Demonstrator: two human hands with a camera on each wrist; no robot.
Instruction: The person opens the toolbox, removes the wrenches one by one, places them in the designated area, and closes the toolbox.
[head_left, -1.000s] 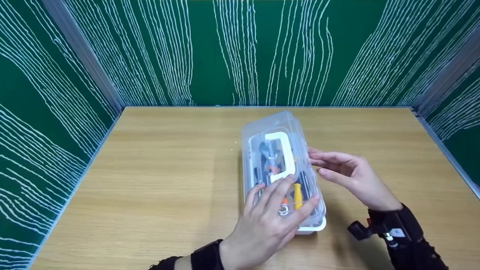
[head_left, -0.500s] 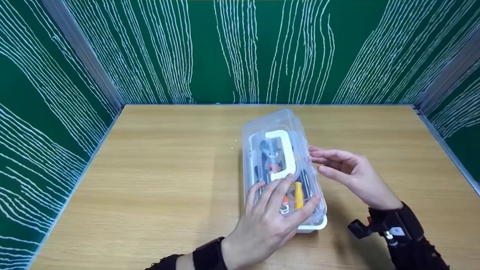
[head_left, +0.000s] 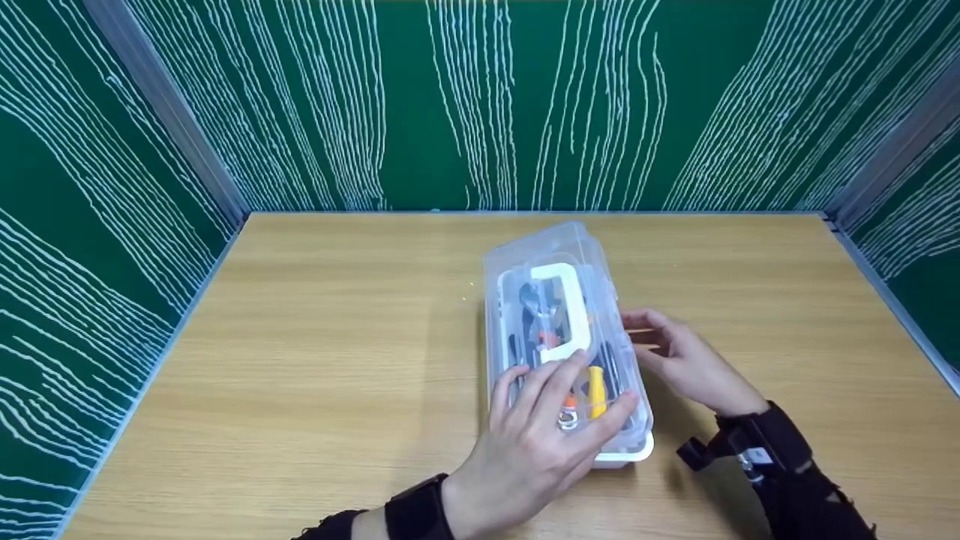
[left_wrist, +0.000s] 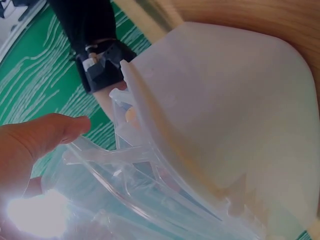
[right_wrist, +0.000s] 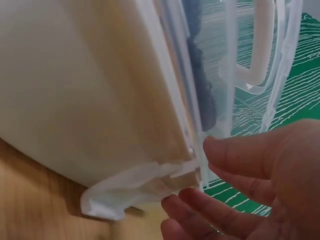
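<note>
A long toolbox with a clear lid (head_left: 525,259), a white carry handle (head_left: 574,307) and a white base (left_wrist: 225,110) stands at a slant on the table. Through the lid I see a yellow handle (head_left: 596,391) and several dark and orange items. My left hand (head_left: 529,442) rests on the lid's near end, its fingers spread. My right hand (head_left: 690,367) is at the box's right side, thumb and fingers gently bent and apart. In the right wrist view its fingertips are beside a clear latch (right_wrist: 125,192) that sticks out from the base; whether they touch it is unclear.
The wooden table (head_left: 337,337) reaches to green walls (head_left: 409,105) with white wavy lines at the back and sides. Tiny white specks lie left of the box. Each wrist wears a black strap; a small camera (head_left: 694,454) juts from the right one.
My right hand has shifted slightly toward me and lower along the box's right side. My left hand and the box stay in place.
</note>
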